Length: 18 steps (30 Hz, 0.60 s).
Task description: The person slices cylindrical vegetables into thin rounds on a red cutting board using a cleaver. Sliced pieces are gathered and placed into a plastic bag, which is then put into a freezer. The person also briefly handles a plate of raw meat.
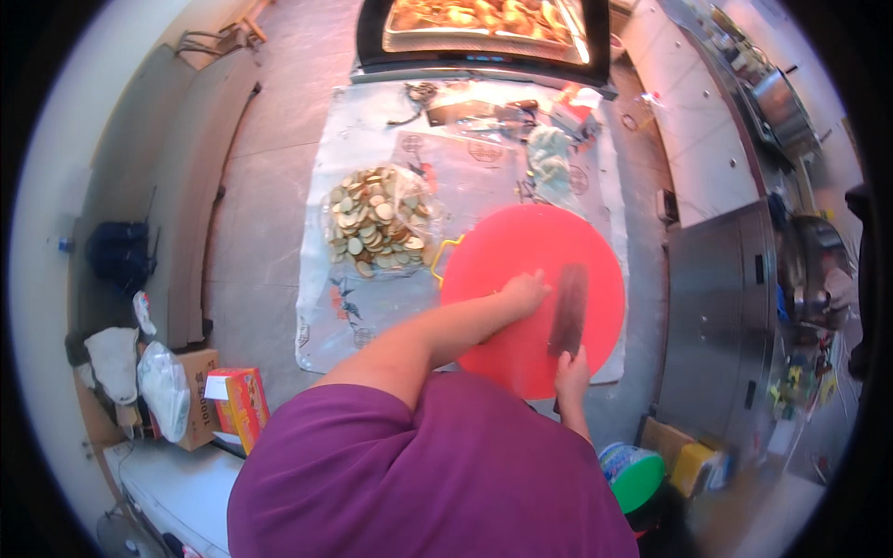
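Note:
A round red cutting board (516, 237) with a yellow handle at its left lies on a table covered with a patterned plastic cloth (467, 160). My right hand (573, 376) grips the handle of a cleaver (571, 307), whose broad dark blade is over the right part of the board. Left of the blade, my left hand (527, 293) is over the board with its fingers partly curled; whether it holds anything cannot be told. An open clear plastic bag (411, 202) with a heap of pale oval slices (373, 223) lies left of the board.
A lit display case (481, 63) with trays of browned food stands at the table's far end. Before it lie a cable, a bunched pale cloth (549, 157) and a red-and-white box (575, 111). Steel cabinets (718, 314) stand at the right, a green-lidded tub (636, 481) at the lower right, cardboard boxes (202, 401) at the lower left.

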Tool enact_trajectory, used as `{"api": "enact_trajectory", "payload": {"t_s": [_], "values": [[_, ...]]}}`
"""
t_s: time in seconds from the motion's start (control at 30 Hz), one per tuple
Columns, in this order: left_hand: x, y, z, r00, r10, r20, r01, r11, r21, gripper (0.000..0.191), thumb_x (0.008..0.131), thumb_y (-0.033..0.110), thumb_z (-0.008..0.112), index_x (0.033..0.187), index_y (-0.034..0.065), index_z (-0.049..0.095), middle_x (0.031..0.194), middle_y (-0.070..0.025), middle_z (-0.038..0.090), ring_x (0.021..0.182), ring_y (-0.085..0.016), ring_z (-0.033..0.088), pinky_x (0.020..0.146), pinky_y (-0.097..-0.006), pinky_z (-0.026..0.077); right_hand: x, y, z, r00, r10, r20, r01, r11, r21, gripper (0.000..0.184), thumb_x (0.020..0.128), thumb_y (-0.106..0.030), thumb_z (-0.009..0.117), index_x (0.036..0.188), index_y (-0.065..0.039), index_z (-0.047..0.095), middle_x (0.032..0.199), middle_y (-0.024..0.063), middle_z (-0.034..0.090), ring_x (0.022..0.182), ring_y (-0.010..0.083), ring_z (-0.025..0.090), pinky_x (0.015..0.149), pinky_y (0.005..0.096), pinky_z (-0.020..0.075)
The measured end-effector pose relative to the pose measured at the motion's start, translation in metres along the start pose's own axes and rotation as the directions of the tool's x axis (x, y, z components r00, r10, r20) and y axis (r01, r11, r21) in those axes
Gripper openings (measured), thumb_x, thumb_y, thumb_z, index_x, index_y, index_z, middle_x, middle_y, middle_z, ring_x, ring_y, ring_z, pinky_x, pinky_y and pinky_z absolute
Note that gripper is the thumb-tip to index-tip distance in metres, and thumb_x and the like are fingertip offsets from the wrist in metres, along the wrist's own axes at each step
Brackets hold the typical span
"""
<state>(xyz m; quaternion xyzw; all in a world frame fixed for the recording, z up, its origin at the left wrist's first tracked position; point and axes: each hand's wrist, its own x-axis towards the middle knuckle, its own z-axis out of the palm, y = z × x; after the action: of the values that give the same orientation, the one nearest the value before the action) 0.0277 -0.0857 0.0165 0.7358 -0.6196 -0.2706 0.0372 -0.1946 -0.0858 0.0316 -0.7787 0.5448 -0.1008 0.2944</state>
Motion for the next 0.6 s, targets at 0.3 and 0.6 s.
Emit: {"api": "enact_trajectory", "payload": {"t_s": [0.3,0.6], "values": [[-0.023,-0.061,-0.003,0.558,-0.404,-0.725,-0.289,0.725,-0.626,0.013,0.079,0.012,0.063,0.084,0.0044,0.054,0.092,-0.0129,0.057,0.072,-0.026,0.056,0.067,-0.0402,0.047,-0.004,-0.021,-0.008,0.999,0.010,0.031,-0.006,0.992,-0.124,0.031,0.090,-0.021,0.051,0.115,-0.002,0.050,0.089,0.0253,0.064,0.084,0.0454,0.061,0.072,0.0532,0.0455],[-0.129,-0.222,-0.089,0.065,-0.672,-0.738,0.134,0.739,-0.661,0.018,0.079,0.017,0.069,0.087,0.0063,0.058,0.088,-0.0106,0.055,0.085,-0.030,0.054,0.076,-0.0389,0.045,-0.005,-0.022,-0.007,0.999,-0.036,0.000,0.035,0.985,-0.170,0.024,0.091,-0.019,0.051,0.109,-0.003,0.050,0.087,0.0241,0.065,0.082,0.0442,0.061,0.070,0.0536,0.0452]]}}
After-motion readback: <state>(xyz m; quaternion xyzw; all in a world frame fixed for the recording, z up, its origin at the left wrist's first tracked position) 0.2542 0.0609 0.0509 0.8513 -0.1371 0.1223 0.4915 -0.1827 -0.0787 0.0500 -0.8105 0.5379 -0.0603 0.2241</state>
